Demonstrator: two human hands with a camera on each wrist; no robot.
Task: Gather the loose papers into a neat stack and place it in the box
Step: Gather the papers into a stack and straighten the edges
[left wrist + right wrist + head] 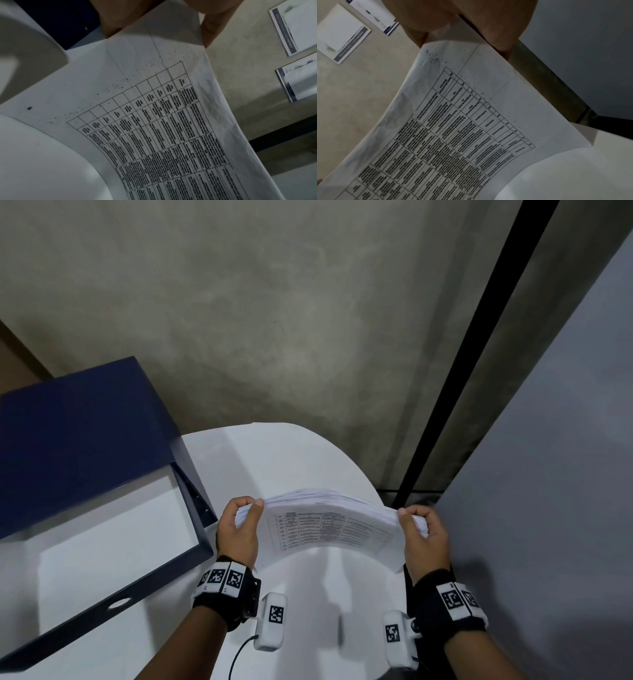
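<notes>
White table (294,460), one open box (102,508), two hands gripping one bowed paper stack (329,525)

**Three views on one sheaf of paper**

The head view looks steeply down from above the white table (291,460), far enough back to take in both forearms, the open blue box (102,474) left of the table and the grey floor past its far edge.

The left wrist view sits very close under the left hand (154,17), facing along the paper stack (154,135) towards its right end, with the table below.

The right wrist view sits equally close under the right hand (462,17), facing back along the same stack.

All three share the printed top sheet and the table rim.
</notes>
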